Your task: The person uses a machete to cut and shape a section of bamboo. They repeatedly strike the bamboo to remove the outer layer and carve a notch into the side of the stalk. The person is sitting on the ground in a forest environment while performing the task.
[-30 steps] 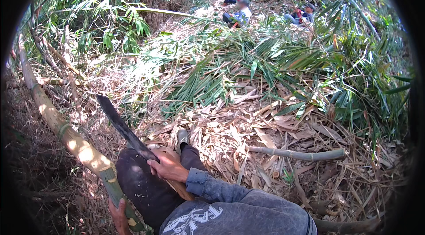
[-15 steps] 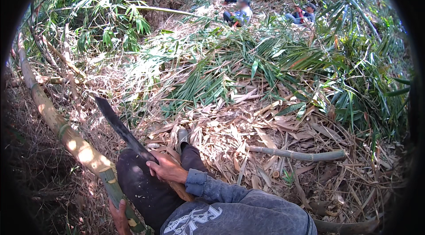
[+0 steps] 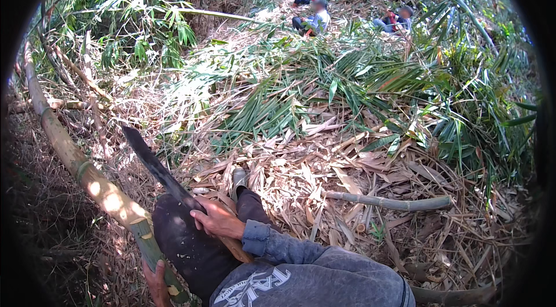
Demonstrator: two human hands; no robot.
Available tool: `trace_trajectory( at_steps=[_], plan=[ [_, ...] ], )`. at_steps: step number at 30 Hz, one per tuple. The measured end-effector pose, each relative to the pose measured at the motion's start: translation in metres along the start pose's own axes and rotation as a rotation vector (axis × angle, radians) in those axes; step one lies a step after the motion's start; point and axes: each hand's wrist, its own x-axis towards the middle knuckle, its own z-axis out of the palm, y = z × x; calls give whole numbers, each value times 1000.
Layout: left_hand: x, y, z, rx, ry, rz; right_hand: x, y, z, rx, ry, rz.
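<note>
My right hand (image 3: 219, 220) is closed round a machete (image 3: 159, 168) held over my bent leg. Its dark blade points up and to the left, and a light brown wooden handle (image 3: 236, 248) runs out below my fist. At the lower left, my left hand (image 3: 155, 285) grips the near end of a thick bamboo pole (image 3: 110, 198); some of its fingers are hidden behind the pole. Close to that hand the pole is green with pale cut patches. Further off it turns yellowish and curves away to the upper left. The blade does not touch the pole.
A short cut bamboo piece (image 3: 391, 201) lies on dry leaves to the right. Cut green bamboo leaves (image 3: 324, 87) are heaped ahead. Beyond them sit several people, one in a light top (image 3: 317, 20). Another bamboo stem (image 3: 454, 297) lies at the lower right.
The machete's tip has shifted very slightly left. Both hands keep their grips, and the bamboo pole stays where it was.
</note>
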Motion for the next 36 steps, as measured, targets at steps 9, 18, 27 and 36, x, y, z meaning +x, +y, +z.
trace_trajectory(
  at_steps=[9, 18, 27, 36],
  plan=[
    [1, 3, -3, 19, -1, -20, 5, 1, 4, 31, -7, -6],
    [13, -33, -21, 109, 45, 30, 10, 6, 4, -13, 71, -45],
    [22, -9, -16, 26, 129, -43, 43, -21, 10, -33, -68, 52],
    [89, -2, -71, 141, 169, -57, 131, -62, 23, -373, -149, -147]
  ],
)
